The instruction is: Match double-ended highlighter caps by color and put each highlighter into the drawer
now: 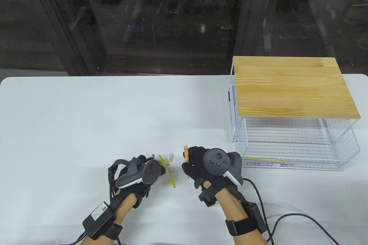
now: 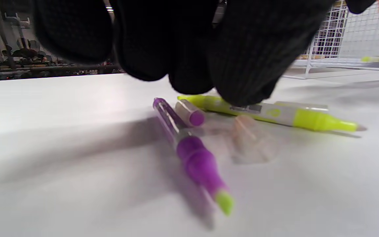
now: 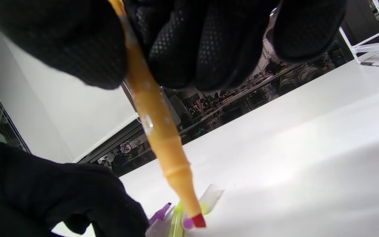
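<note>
Across the lower two thirds of the table view, a white table [image 1: 86, 118] is spreading from edge to edge. At right of centre a white wire drawer unit [image 1: 342, 141] with a wooden top [image 1: 293, 87] is standing on it, its drawer pulled out toward the bottom of the frame; yellow and purple highlighters [image 1: 267, 163] are lying along the drawer's front edge.

Low in the frame, right of centre, the right hand [image 1: 207, 167] is gripping an orange highlighter [image 1: 186, 157], fingers curled round the barrel. In the right wrist view the uncapped red tip is pointing down toward the pile.

Left of it, the left hand [image 1: 143, 170] is hovering over the loose pieces, fingertips [image 2: 242, 65] hanging just above the yellow highlighter [image 2: 275, 115]; whether they are touching or holding anything, cannot tell.

In the left wrist view, centre frame, a purple highlighter [image 2: 192, 154] is lying uncapped, greenish tip toward the camera. A purple cap [image 2: 191, 113] is lying just beside it, touching the yellow one. A clear cap [image 2: 252, 141] is lying between them, blurred.
</note>
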`<action>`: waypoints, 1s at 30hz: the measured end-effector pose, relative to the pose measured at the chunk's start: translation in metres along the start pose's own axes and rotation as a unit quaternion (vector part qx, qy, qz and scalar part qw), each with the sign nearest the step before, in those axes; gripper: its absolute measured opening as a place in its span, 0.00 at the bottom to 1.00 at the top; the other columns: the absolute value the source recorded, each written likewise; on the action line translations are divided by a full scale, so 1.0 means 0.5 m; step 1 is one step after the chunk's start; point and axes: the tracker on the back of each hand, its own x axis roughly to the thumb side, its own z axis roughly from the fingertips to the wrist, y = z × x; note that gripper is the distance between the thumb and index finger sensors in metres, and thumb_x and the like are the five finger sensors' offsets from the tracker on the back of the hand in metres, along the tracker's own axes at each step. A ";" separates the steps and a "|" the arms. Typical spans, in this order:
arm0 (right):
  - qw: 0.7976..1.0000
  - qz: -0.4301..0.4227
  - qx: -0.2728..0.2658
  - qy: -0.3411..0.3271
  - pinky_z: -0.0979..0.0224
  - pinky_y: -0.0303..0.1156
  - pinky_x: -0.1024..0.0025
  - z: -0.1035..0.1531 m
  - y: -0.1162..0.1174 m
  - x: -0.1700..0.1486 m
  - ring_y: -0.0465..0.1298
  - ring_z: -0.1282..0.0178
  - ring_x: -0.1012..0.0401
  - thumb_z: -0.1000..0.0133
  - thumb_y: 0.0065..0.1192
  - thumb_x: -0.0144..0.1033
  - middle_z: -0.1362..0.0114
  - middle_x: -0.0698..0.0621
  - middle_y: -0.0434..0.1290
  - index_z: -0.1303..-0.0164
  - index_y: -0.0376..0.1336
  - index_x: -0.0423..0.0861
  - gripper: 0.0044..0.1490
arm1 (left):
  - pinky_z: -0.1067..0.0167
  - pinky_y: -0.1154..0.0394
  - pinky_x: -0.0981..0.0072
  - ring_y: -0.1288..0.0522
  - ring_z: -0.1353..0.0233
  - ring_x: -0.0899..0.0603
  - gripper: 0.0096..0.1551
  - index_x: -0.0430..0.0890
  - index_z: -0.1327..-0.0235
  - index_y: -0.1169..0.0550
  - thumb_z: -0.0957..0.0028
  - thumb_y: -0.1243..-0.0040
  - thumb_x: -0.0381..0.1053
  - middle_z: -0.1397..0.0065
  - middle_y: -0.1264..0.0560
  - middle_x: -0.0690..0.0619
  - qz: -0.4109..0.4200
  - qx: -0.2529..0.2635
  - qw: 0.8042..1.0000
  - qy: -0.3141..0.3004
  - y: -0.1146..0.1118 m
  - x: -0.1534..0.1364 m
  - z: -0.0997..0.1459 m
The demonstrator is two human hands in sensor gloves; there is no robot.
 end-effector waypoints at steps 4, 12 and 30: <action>1.000 -0.001 -0.001 0.000 0.35 0.71 0.43 0.000 0.000 0.000 0.80 0.48 0.54 0.54 0.74 0.53 0.43 0.54 0.80 0.44 0.70 0.54 0.29 | 0.46 0.22 0.43 0.23 0.37 0.43 0.25 0.65 0.47 0.15 0.61 0.24 0.51 0.40 0.18 0.59 -0.014 -0.012 1.000 -0.004 -0.005 0.006 -0.003; 1.000 -0.001 0.003 -0.001 0.35 0.71 0.43 0.000 0.001 0.002 0.80 0.48 0.54 0.54 0.75 0.52 0.43 0.54 0.80 0.44 0.70 0.53 0.29 | 0.47 0.22 0.42 0.23 0.37 0.42 0.27 0.63 0.46 0.15 0.63 0.23 0.55 0.40 0.18 0.59 -0.028 -0.022 0.999 -0.008 -0.009 0.011 -0.005; 1.000 -0.008 0.000 -0.002 0.35 0.71 0.43 0.000 0.001 0.002 0.80 0.48 0.54 0.54 0.75 0.53 0.44 0.54 0.80 0.44 0.70 0.54 0.30 | 0.47 0.22 0.43 0.24 0.36 0.42 0.26 0.64 0.48 0.15 0.64 0.23 0.58 0.38 0.18 0.58 -0.067 -0.045 0.996 -0.025 -0.017 0.034 -0.009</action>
